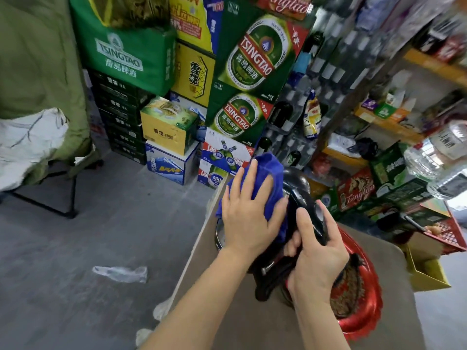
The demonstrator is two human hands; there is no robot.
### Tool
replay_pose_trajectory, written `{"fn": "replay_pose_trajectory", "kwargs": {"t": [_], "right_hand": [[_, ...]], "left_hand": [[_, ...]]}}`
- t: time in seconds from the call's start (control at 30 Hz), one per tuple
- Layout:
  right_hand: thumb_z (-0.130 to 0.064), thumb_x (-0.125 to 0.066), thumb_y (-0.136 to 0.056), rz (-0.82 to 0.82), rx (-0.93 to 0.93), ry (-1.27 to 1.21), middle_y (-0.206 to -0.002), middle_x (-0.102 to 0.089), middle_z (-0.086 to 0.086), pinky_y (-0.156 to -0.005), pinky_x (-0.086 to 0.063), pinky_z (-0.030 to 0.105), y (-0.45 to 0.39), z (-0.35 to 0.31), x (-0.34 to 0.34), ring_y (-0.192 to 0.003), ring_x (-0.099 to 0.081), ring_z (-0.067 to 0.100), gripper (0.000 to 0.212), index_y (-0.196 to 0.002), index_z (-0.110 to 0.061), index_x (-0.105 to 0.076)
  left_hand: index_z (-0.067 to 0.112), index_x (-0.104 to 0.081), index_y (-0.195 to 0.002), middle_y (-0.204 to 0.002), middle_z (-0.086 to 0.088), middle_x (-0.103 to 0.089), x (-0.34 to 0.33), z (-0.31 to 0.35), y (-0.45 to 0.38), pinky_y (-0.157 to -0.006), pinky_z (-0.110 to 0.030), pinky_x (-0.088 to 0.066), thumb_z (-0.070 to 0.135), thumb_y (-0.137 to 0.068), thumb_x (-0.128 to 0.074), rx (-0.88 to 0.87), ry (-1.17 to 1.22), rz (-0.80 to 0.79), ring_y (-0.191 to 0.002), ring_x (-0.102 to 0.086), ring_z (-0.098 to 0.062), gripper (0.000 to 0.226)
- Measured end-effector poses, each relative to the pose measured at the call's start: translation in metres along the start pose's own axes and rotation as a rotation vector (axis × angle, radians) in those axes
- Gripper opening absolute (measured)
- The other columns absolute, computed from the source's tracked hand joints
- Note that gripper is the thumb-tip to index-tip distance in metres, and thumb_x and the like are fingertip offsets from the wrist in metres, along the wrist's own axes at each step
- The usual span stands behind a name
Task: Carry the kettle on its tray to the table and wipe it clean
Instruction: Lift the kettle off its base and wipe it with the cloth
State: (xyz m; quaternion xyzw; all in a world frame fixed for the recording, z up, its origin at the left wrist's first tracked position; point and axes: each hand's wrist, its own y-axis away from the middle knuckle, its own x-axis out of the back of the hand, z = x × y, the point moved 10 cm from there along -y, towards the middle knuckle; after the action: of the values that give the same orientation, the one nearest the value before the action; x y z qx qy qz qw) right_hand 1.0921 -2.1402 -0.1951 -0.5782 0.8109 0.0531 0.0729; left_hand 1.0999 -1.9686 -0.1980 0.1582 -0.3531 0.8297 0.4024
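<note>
A black kettle stands on the brown table, over a red scalloped tray. My left hand presses a blue cloth flat against the kettle's left side. My right hand grips the kettle's black handle from the near side. Most of the kettle's body is hidden behind both hands and the cloth. A metal rim shows just left of the kettle's base.
Stacked beer cartons fill the wall behind the table. Shelves of bottles and boxes run along the right. A green folding chair stands at left on the grey floor, where a plastic bag lies. A red crate sits at right.
</note>
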Motion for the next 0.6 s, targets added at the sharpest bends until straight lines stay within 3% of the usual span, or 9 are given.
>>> {"fn": "replay_pose_trajectory", "kwargs": {"t": [0.07, 0.1, 0.17, 0.23, 0.3, 0.4, 0.47, 0.53, 0.6], "right_hand": [[-0.014, -0.075, -0.084, 0.025, 0.006, -0.048, -0.045, -0.046, -0.001, -0.043, -0.035, 0.028, 0.001, -0.016, 0.001, -0.039, -0.036, 0.016, 0.042, -0.124, -0.023, -0.066], [-0.014, -0.075, -0.084, 0.049, 0.013, -0.062, -0.045, -0.046, -0.002, -0.042, -0.035, 0.028, 0.0, -0.025, 0.002, -0.039, -0.037, 0.015, 0.042, -0.125, -0.022, -0.066], [-0.014, -0.073, -0.086, 0.088, 0.017, -0.138, -0.045, -0.045, -0.004, -0.041, -0.034, 0.027, -0.006, -0.044, 0.002, -0.038, -0.038, 0.012, 0.042, -0.126, -0.019, -0.064], [-0.015, -0.073, -0.086, 0.094, 0.029, -0.203, -0.045, -0.044, -0.004, -0.039, -0.034, 0.027, -0.011, -0.059, -0.001, -0.037, -0.038, 0.011, 0.042, -0.127, -0.018, -0.063], [-0.014, -0.072, -0.086, 0.054, 0.057, -0.201, -0.046, -0.043, -0.001, -0.039, -0.034, 0.025, -0.011, -0.076, -0.005, -0.038, -0.037, 0.012, 0.042, -0.127, -0.019, -0.064], [-0.01, -0.068, -0.088, -0.008, 0.072, -0.238, -0.045, -0.043, -0.001, -0.037, -0.034, 0.024, -0.005, -0.101, -0.004, -0.036, -0.038, 0.012, 0.042, -0.13, -0.014, -0.062], [-0.011, -0.067, -0.087, -0.036, 0.08, -0.27, -0.045, -0.043, -0.002, -0.037, -0.032, 0.023, -0.001, -0.118, -0.001, -0.035, -0.037, 0.012, 0.045, -0.131, -0.009, -0.059], [-0.011, -0.069, -0.083, -0.052, 0.106, -0.288, -0.045, -0.043, -0.001, -0.037, -0.031, 0.022, 0.002, -0.138, -0.002, -0.035, -0.037, 0.012, 0.048, -0.131, -0.008, -0.06], [-0.011, -0.07, -0.081, -0.056, 0.15, -0.284, -0.045, -0.044, -0.001, -0.036, -0.031, 0.021, 0.004, -0.158, -0.003, -0.035, -0.037, 0.011, 0.048, -0.128, -0.009, -0.062]], "left_hand": [[0.018, -0.053, -0.141, -0.151, -0.004, -0.05, -0.004, -0.017, -0.024, -0.108, -0.051, -0.042, 0.062, -0.095, -0.027, 0.231, 0.198, -0.055, -0.139, -0.045, -0.026, 0.069], [0.016, -0.052, -0.143, -0.151, -0.004, -0.049, -0.005, -0.017, -0.022, -0.109, -0.051, -0.041, 0.062, -0.096, -0.026, 0.257, 0.271, -0.074, -0.139, -0.043, -0.025, 0.071], [0.016, -0.054, -0.139, -0.158, -0.007, -0.039, -0.001, 0.005, 0.005, -0.113, -0.056, -0.034, 0.053, -0.101, -0.029, 0.038, 0.187, -0.047, -0.147, -0.032, -0.03, 0.059], [0.028, -0.048, -0.141, -0.164, -0.008, -0.025, -0.004, 0.03, 0.047, -0.112, -0.065, -0.027, 0.046, -0.102, -0.031, -0.224, 0.007, -0.033, -0.151, -0.018, -0.038, 0.046], [0.041, -0.033, -0.148, -0.164, -0.007, -0.022, -0.002, 0.037, 0.054, -0.107, -0.07, -0.028, 0.048, -0.101, -0.033, -0.323, -0.033, 0.014, -0.151, -0.014, -0.042, 0.048], [0.043, -0.04, -0.146, -0.158, -0.007, -0.033, 0.03, 0.067, 0.01, -0.107, -0.066, -0.033, 0.058, -0.095, -0.043, -0.386, 0.033, 0.131, -0.147, -0.026, -0.043, 0.053], [0.037, -0.049, -0.143, -0.153, -0.005, -0.046, 0.058, 0.082, -0.032, -0.11, -0.051, -0.038, 0.06, -0.095, -0.042, -0.286, 0.13, 0.173, -0.141, -0.041, -0.035, 0.054], [0.031, -0.058, -0.137, -0.139, 0.001, -0.061, 0.064, 0.068, -0.077, -0.105, -0.039, -0.044, 0.061, -0.092, -0.042, 0.007, 0.372, 0.057, -0.128, -0.055, -0.022, 0.056], [0.026, -0.067, -0.115, -0.114, 0.004, -0.07, 0.045, 0.05, -0.098, -0.097, -0.044, -0.048, 0.066, -0.089, -0.038, 0.276, 0.675, -0.105, -0.105, -0.062, -0.019, 0.056]]}}
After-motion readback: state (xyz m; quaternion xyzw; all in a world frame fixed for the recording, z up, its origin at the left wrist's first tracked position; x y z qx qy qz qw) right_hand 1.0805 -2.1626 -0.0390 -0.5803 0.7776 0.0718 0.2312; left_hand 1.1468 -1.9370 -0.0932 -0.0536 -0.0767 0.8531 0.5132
